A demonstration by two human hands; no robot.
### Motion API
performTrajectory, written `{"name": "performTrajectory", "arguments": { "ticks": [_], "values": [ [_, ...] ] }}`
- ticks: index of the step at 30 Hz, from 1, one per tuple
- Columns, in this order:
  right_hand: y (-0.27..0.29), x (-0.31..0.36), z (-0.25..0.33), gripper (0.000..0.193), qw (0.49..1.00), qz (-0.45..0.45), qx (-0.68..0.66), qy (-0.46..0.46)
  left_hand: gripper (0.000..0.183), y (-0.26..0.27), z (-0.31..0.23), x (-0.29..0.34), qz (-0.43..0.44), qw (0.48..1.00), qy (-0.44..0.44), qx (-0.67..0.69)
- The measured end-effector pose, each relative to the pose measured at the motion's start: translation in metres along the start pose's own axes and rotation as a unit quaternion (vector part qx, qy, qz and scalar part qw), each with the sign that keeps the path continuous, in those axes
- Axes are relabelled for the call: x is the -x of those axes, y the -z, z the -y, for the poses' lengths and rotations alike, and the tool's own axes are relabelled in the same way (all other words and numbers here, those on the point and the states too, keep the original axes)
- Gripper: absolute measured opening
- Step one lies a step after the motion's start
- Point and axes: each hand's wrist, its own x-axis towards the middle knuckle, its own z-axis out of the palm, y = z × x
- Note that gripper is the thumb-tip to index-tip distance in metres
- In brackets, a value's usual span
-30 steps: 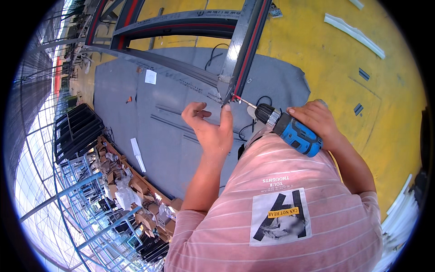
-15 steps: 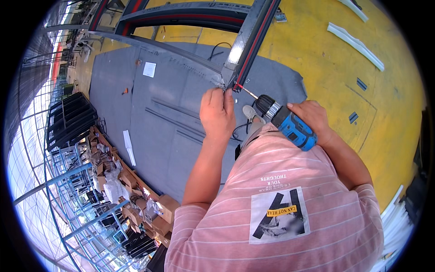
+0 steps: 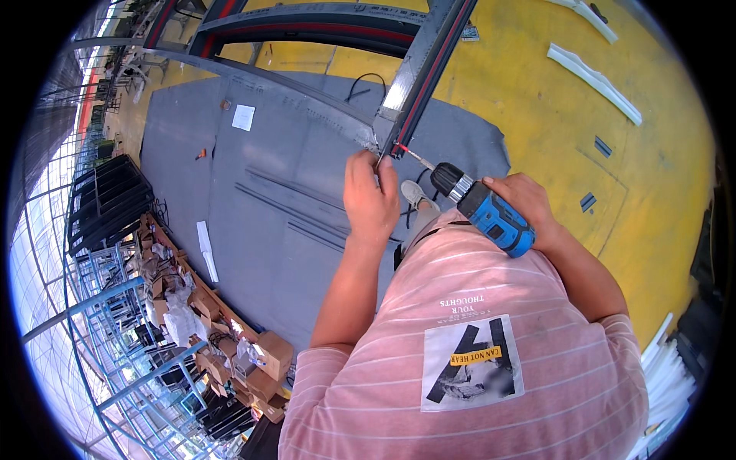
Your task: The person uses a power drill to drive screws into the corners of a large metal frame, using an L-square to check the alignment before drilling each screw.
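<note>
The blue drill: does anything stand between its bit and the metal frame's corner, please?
Nothing visible stands between them. The right hand holds the blue drill, and its bit points at the metal frame by the corner; contact is too small to tell. The left hand is at the corner, left of the bit, not between.

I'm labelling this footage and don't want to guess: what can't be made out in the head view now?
All in the head view:
Handle of the blue drill: hidden by its body and the right hand.
Whether the left hand pinches a small part: its own fingers cover the spot.
What the drill bit meets at its tip: too small to tell.
Far end of the metal frame: cut off by the top edge.
</note>
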Motion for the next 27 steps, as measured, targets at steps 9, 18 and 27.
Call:
{"name": "performTrajectory", "arguments": {
  "ticks": [9, 18, 27],
  "values": [
    [0.002, 0.002, -0.005, 0.056, 1.0, 0.021, -0.018, -0.013, 0.046, 0.02, -0.015, -0.019, -0.001, 0.999, 0.047, -0.014],
    [0.001, 0.028, -0.019, 0.059, 0.994, 0.06, 0.033, -0.083, 0.05, 0.071, 0.005, -0.041, 0.097, 0.993, 0.024, 0.065],
    [0.025, 0.036, 0.003, 0.067, 0.958, -0.027, -0.125, -0.258, 0.027, 0.051, 0.043, -0.097, -0.33, 0.915, -0.017, 0.231]
  ]
}}
